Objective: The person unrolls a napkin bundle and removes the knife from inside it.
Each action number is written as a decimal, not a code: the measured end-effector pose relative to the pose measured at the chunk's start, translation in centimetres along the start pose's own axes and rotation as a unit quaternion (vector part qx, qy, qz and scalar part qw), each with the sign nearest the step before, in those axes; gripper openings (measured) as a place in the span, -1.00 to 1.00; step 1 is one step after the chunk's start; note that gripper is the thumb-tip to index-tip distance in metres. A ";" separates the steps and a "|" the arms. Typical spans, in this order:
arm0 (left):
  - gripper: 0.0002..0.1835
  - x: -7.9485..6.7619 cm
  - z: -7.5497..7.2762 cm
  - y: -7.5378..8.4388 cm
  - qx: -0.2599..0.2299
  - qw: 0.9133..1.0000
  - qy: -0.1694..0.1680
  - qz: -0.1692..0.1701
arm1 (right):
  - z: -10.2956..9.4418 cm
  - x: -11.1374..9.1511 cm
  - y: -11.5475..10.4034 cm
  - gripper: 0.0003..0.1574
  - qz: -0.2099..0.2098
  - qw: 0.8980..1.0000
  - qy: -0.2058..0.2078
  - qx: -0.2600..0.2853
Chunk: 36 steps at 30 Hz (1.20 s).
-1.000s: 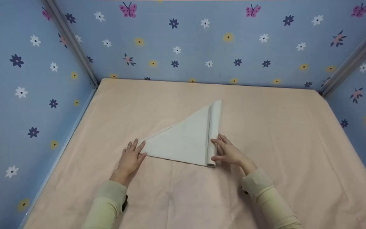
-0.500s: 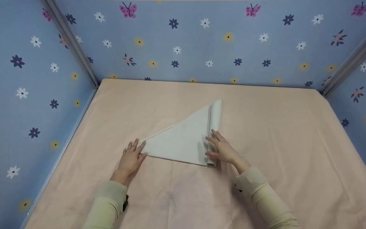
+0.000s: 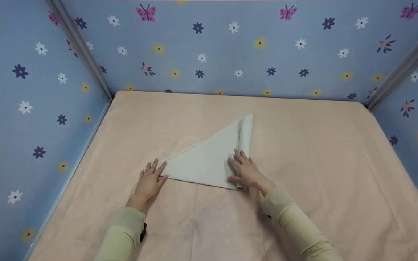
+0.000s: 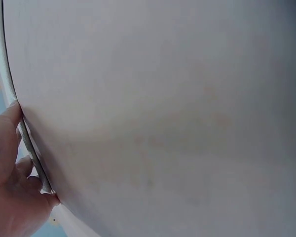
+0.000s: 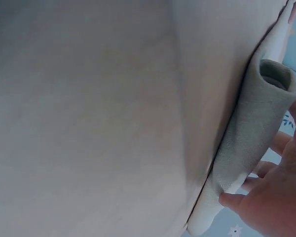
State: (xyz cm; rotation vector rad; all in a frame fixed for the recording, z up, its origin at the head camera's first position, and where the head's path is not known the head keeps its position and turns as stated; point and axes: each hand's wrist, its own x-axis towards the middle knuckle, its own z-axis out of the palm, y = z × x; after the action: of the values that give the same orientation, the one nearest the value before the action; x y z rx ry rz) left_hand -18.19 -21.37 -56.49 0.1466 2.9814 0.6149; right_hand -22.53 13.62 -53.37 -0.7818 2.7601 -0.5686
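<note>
A white cloth (image 3: 201, 163) lies on the table as a rough triangle. Its right edge forms a hollow roll (image 3: 246, 130), whose open end faces the right wrist camera. At the cloth's left corner my left hand (image 3: 150, 183) rests with fingers extended, fingertips on the fabric. My right hand (image 3: 248, 173) reaches over the near part of the roll, fingers spread and pointing left. In the right wrist view, a fingertip touches the roll's side (image 5: 249, 123); the other fingers are partly hidden behind it.
The table has a pale peach cover (image 3: 303, 152) with faint creases. Blue walls (image 3: 223, 40) with flowers and butterflies stand at the back and both sides, joined by grey corner posts (image 3: 83, 50).
My right hand has moved left from the roll's outer side, across it, with its fingertips over the flat cloth. My left hand and the cloth have stayed in place.
</note>
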 end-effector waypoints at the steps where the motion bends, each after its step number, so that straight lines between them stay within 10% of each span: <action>1: -0.41 0.0 0.0 0.0 -0.001 1.000 -0.001 -0.001 | 0.0 0.0 0.0 -0.13 0.004 1.000 -0.004 -0.005; 36: -0.41 0.0 0.0 -0.3 -0.013 1.000 0.003 0.008 | -0.1 -0.9 1.7 -0.02 0.023 0.999 -0.021 -0.030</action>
State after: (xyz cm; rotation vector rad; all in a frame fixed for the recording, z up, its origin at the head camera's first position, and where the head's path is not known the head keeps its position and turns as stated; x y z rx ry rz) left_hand -18.22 -21.59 -56.63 0.1664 2.9786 0.6557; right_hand -22.59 15.49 -53.91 -0.7335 2.7610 -0.4574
